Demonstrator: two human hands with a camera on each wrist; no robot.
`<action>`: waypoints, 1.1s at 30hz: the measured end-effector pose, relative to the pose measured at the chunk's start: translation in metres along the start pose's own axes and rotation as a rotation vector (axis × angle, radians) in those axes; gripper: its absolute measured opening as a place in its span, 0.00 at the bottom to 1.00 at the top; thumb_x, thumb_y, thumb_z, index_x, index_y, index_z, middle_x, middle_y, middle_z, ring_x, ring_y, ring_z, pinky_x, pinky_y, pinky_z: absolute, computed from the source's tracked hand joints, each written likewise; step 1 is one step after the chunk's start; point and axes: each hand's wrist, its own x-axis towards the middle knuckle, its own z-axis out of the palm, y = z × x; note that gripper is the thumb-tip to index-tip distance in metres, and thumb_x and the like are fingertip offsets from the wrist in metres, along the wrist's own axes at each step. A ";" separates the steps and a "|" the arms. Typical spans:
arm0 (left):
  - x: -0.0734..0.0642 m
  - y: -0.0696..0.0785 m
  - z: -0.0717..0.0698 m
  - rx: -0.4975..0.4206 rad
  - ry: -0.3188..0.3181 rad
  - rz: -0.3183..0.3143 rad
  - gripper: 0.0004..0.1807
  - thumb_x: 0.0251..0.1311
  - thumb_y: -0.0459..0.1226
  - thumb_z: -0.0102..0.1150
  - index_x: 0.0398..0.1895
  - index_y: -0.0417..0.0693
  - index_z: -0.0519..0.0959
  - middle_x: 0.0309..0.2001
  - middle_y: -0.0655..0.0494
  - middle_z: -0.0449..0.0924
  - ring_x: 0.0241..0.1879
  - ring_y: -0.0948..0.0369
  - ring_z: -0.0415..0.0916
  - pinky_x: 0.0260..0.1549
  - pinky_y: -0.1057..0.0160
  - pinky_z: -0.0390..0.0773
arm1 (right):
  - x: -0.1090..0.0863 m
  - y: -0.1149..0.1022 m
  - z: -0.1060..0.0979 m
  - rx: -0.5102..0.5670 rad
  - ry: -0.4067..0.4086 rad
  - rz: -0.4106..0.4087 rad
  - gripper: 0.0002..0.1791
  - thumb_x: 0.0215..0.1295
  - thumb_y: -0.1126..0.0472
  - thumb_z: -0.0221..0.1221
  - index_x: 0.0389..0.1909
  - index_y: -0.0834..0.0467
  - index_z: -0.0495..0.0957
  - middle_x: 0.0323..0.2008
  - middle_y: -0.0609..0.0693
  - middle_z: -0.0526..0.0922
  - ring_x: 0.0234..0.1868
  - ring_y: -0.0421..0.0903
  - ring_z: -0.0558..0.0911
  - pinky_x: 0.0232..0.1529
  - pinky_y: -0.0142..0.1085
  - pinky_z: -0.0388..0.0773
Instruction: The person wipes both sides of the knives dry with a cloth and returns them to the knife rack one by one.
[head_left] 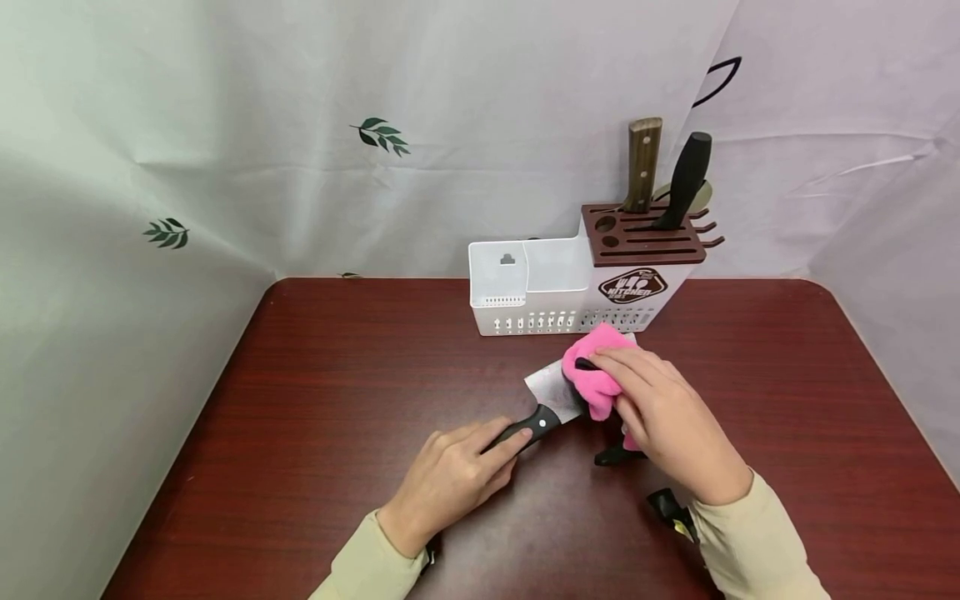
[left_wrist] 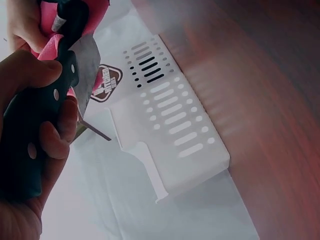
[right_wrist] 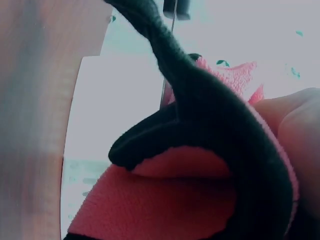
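My left hand [head_left: 457, 471] grips the black riveted handle [head_left: 534, 427] of a cleaver, held over the table with its broad blade [head_left: 553, 388] pointing up and right. In the left wrist view the fingers wrap round that handle [left_wrist: 35, 130]. My right hand [head_left: 667, 408] holds a pink cloth [head_left: 600, 379] folded against the blade, hiding its far part. Close up in the right wrist view, the cloth [right_wrist: 165, 200] shows a dark side as well as the pink one, and the blade shows as a thin line beside it.
Behind the hands stands a white rack [head_left: 532, 312] with a brown slotted top [head_left: 645, 250]. A wooden-handled knife [head_left: 643, 162] and a black-handled knife [head_left: 686, 179] stand in its slots. Hooks [head_left: 708, 229] stick out on its right. A pale curtain [head_left: 300, 167] hangs round the dark red table [head_left: 337, 375].
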 end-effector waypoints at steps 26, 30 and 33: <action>0.000 -0.011 -0.008 -0.046 0.013 -0.081 0.22 0.45 0.32 0.73 0.48 0.47 0.87 0.43 0.50 0.86 0.34 0.59 0.85 0.32 0.64 0.84 | -0.002 0.004 -0.009 -0.039 0.001 0.052 0.23 0.58 0.71 0.52 0.54 0.62 0.82 0.55 0.56 0.82 0.58 0.54 0.78 0.56 0.49 0.68; 0.000 -0.012 -0.008 -0.048 0.017 -0.091 0.22 0.45 0.32 0.73 0.48 0.46 0.87 0.43 0.50 0.86 0.34 0.59 0.85 0.33 0.64 0.84 | -0.002 0.002 -0.008 -0.022 -0.004 0.016 0.23 0.58 0.71 0.52 0.54 0.61 0.82 0.54 0.55 0.82 0.58 0.52 0.78 0.55 0.47 0.68; -0.001 -0.012 -0.007 -0.053 0.025 -0.101 0.21 0.45 0.31 0.73 0.48 0.45 0.86 0.43 0.51 0.86 0.34 0.59 0.85 0.32 0.64 0.84 | -0.002 0.002 -0.006 -0.008 -0.012 -0.010 0.23 0.59 0.70 0.51 0.55 0.61 0.82 0.54 0.55 0.82 0.57 0.51 0.78 0.55 0.45 0.68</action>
